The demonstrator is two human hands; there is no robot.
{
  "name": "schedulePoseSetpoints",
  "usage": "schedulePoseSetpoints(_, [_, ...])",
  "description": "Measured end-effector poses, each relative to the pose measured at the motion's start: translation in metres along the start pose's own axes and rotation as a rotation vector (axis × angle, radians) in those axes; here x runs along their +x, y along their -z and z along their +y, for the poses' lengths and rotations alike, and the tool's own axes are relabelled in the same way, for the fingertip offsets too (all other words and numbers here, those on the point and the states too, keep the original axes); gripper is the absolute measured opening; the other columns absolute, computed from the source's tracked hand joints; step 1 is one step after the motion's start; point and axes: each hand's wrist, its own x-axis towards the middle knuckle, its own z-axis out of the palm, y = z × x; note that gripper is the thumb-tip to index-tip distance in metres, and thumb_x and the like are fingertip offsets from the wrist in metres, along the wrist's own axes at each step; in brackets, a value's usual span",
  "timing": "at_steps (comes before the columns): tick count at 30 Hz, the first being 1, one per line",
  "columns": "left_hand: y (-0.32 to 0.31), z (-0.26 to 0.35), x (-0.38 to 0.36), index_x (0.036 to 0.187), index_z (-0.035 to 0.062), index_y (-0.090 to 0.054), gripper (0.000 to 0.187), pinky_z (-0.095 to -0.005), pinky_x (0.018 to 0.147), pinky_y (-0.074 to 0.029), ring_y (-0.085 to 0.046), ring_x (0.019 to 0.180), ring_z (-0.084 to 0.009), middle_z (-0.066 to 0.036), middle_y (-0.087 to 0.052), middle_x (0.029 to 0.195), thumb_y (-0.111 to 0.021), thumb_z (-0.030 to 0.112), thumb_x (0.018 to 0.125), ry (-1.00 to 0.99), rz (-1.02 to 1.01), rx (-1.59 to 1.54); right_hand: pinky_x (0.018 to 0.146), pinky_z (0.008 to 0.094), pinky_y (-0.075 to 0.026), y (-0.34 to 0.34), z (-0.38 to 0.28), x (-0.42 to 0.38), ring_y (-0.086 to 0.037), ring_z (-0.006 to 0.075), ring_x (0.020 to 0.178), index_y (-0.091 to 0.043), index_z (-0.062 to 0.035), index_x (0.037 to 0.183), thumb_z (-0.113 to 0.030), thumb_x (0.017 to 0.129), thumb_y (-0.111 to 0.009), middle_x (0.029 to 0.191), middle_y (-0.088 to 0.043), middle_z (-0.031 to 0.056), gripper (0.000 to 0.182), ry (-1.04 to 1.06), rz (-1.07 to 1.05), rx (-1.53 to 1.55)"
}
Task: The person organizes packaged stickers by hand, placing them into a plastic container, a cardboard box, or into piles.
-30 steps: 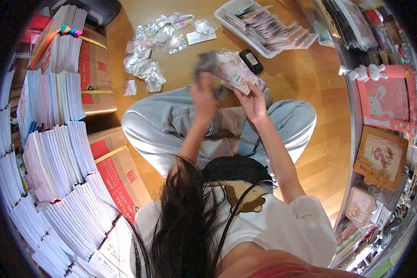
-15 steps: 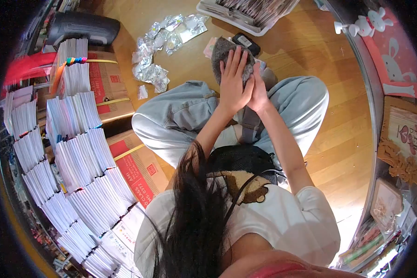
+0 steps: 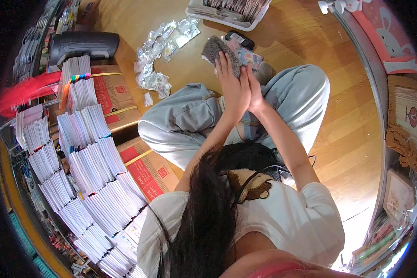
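My left hand (image 3: pixel 234 90) lies with long, straight fingers over a fuzzy grey cloth (image 3: pixel 216 48). Against it leans my right hand (image 3: pixel 255 94), its fingers together at the cloth's right side. The cloth appears pressed between the two palms; the inner sides of both hands are hidden. Just beyond the hands, small printed cards or packets (image 3: pixel 249 58) lie on the floor. A small black object (image 3: pixel 241 40) with a pale label sits beside them.
Shiny clear packets (image 3: pixel 155 51) lie in a curve on the wooden floor. A white bin (image 3: pixel 245 27) of packed sleeves stands ahead. Left are stacked booklets (image 3: pixel 97 157) and cardboard boxes (image 3: pixel 113 95); right, a shelf edge (image 3: pixel 380 106) with rabbit goods. Crossed legs (image 3: pixel 180 125) flank the hands.
The view has shifted. The cloth now tilts further left and sits lower between the hands, uncovering more of the printed cards. Both hands remain together on it.
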Motion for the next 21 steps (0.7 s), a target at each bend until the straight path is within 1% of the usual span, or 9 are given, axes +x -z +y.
schedulePoseSetpoints(2, [0.004, -0.005, 0.01, 0.127, -0.0089, -0.035, 0.052, -0.0414, 0.103, -0.024, -0.033, 0.122, -0.0397, -0.027, -0.034, 0.132, -0.046, 0.022, 0.086, -0.015, -0.077, -0.03, 0.101, 0.0323, -0.03, 0.0, -0.002, -0.001, -0.036, 0.018, 0.123, -0.026, -0.0111, 0.136, -0.053, 0.092, -0.025, 0.135, -0.035, 0.0053, 0.061, -0.011, -0.017, -0.012])
schedulePoseSetpoints(5, [0.0, -0.023, 0.044, 0.126, -0.01, -0.036, 0.051, -0.0396, 0.101, -0.026, -0.036, 0.121, -0.0387, -0.029, -0.038, 0.128, -0.045, 0.023, 0.087, 0.13, -0.006, -0.274, 0.097, 0.0323, -0.034, -0.005, 0.004, -0.001, -0.042, 0.0161, 0.116, -0.03, -0.0116, 0.134, -0.054, 0.091, -0.027, 0.128, -0.044, 0.0033, 0.061, 0.057, -0.05, -0.097])
schedulePoseSetpoints(9, [0.033, -0.004, 0.071, 0.124, -0.0103, -0.038, 0.05, -0.0364, 0.097, -0.032, -0.044, 0.114, -0.0364, -0.028, -0.047, 0.12, -0.044, 0.026, 0.089, 0.756, -0.38, -0.433, 0.102, 0.0315, -0.027, 0.01, 0.015, 0.006, -0.037, 0.0154, 0.121, -0.028, -0.0107, 0.136, -0.053, 0.091, -0.023, 0.133, -0.039, 0.001, 0.062, 0.003, -0.064, -0.099])
schedulePoseSetpoints(10, [0.029, -0.019, 0.062, 0.125, -0.009, -0.037, 0.05, -0.0375, 0.101, -0.028, -0.038, 0.12, -0.036, -0.028, -0.04, 0.127, -0.044, 0.025, 0.089, 0.656, -0.429, -0.607, 0.102, 0.031, -0.027, 0.005, 0.009, 0.004, -0.037, 0.0154, 0.121, -0.029, -0.0102, 0.135, -0.052, 0.092, -0.024, 0.132, -0.04, 0.0018, 0.061, -0.011, -0.055, -0.074])
schedulePoseSetpoints(13, [-0.002, -0.013, 0.011, 0.126, -0.0075, -0.037, 0.05, -0.0396, 0.104, -0.022, -0.029, 0.126, -0.0372, -0.027, -0.031, 0.135, -0.045, 0.023, 0.088, 0.218, -0.068, -0.429, 0.101, 0.0305, -0.028, 0.001, -0.003, -0.001, -0.037, 0.0157, 0.12, -0.031, -0.0091, 0.134, -0.049, 0.093, -0.027, 0.13, -0.042, 0.0036, 0.057, -0.022, -0.046, 0.004])
schedulePoseSetpoints(16, [0.007, 0.001, -0.005, 0.127, -0.0066, -0.037, 0.048, -0.0414, 0.106, -0.017, -0.022, 0.129, -0.0391, -0.024, -0.024, 0.139, -0.046, 0.019, 0.087, 0.032, -0.096, -0.187, 0.101, 0.0332, -0.029, 0.004, -0.005, 0.004, -0.037, 0.018, 0.121, -0.029, -0.0092, 0.135, -0.05, 0.093, -0.025, 0.133, -0.038, 0.0051, 0.059, 0.014, -0.035, 0.03])
schedulePoseSetpoints(19, [0.009, -0.01, 0.026, 0.127, -0.0071, -0.036, 0.049, -0.0422, 0.106, -0.017, -0.022, 0.128, -0.0402, -0.023, -0.027, 0.138, -0.046, 0.019, 0.086, 0.023, -0.106, -0.086, 0.101, 0.0344, -0.03, 0.001, -0.001, 0.001, -0.036, 0.0178, 0.123, -0.027, -0.0104, 0.137, -0.054, 0.092, -0.022, 0.137, -0.035, 0.0046, 0.063, -0.043, -0.041, -0.081])
schedulePoseSetpoints(20, [0.002, -0.021, 0.038, 0.123, -0.0082, -0.04, 0.047, -0.0414, 0.1, -0.027, -0.035, 0.12, -0.0404, -0.025, -0.037, 0.13, -0.045, 0.022, 0.088, 0.124, 0.028, -0.224, 0.1, 0.0342, -0.031, 0.002, 0.002, 0.002, -0.036, 0.0172, 0.123, -0.027, -0.0101, 0.137, -0.054, 0.091, -0.022, 0.136, -0.036, 0.0045, 0.063, -0.041, -0.046, -0.097])
schedulePoseSetpoints(21, [0.004, -0.03, 0.05, 0.122, -0.0087, -0.041, 0.046, -0.041, 0.096, -0.03, -0.039, 0.115, -0.04, -0.026, -0.041, 0.126, -0.045, 0.022, 0.088, 0.316, -0.08, -0.351, 0.1, 0.034, -0.031, 0.005, 0.007, 0.004, -0.037, 0.0166, 0.122, -0.027, -0.0098, 0.136, -0.055, 0.091, -0.022, 0.136, -0.036, 0.0044, 0.064, -0.04, -0.052, -0.112])
